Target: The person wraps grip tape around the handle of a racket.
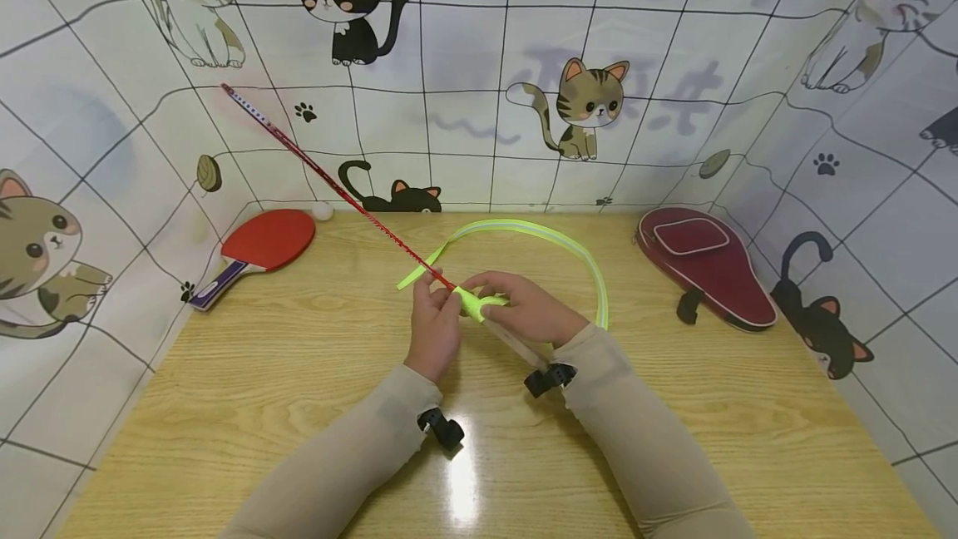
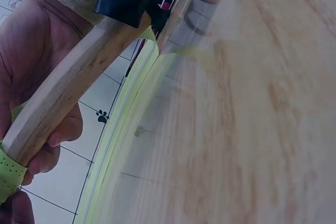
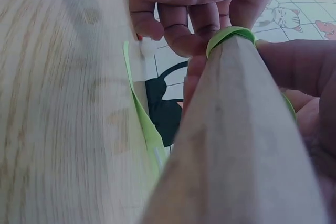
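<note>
1. The stick (image 1: 337,185) is held above the middle of the bench (image 1: 284,406), its thin red end aimed at 10 o'clock, its bare wooden end (image 2: 63,85) at 4 o'clock, towards the right wrist.
2. Yellow-green tape (image 1: 471,304) circles the stick between the hands. A long tail of like tape (image 1: 516,227) arcs from 10 o'clock through 12 to 3; where it joins the wound part is hidden.
3. The left grip (image 1: 436,324) is clamped on the stick and tape's upper edge, thumb and fingers pinching; the right grip (image 1: 527,310) is clamped just beside it at 3 o'clock, thumb pressing the tape to the wood.
4. The step in hand looks like wrapping the tape, seemingly at an early turn. The next move calls for one grip steadying the stick while the other draws the tail snugly round.
5. Farther out: red bat (image 1: 269,239) and white ball (image 1: 323,211) at 10 o'clock, maroon case (image 1: 703,264) at 3.
</note>
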Tool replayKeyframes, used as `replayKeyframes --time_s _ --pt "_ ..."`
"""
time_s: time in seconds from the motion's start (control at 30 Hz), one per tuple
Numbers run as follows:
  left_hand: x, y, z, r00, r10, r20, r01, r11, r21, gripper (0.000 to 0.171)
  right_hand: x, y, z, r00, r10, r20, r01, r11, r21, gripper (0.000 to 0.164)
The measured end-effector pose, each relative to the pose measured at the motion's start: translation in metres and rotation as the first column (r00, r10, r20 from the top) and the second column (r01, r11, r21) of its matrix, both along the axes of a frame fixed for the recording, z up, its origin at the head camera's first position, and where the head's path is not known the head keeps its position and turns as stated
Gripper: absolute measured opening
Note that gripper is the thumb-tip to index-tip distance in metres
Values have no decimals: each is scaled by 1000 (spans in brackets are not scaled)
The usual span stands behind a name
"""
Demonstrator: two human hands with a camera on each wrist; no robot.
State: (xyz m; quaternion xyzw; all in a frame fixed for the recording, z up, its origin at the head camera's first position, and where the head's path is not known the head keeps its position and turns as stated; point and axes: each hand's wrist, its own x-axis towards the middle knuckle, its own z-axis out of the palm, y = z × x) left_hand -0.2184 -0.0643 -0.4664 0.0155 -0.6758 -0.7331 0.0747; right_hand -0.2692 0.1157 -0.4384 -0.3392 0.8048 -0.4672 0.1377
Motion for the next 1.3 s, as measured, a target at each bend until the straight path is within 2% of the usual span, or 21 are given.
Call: replayKeyframes --time_s 0.17,0.33,0.5,0.73,1.1,1.3 --pt "1 2 0 999 34 10 -34 999 13 34 1 -1 0 1000 -8 9 8 1000 -8 43" --pt "5 4 0 998 52 23 -52 999 4 33 2 -2 2 1000 -10 3 10 1000 -12 44" --pt "7 6 0 998 44 41 -42 998 -44 37 3 -1 1 1000 -25 -4 25 1000 1 43" --pt "8 6 -2 997 40 66 -31 991 -132 39 1 -1 -1 999 -1 -35 1 1000 9 44" --pt "8 6 -1 995 70 72 -61 990 -125 31 0 -1 -2 994 -26 -102 33 997 70 41" --pt "6 7 -3 994 80 77 -70 990 -118 30 -1 0 -1 989 -80 -127 93 991 101 41"
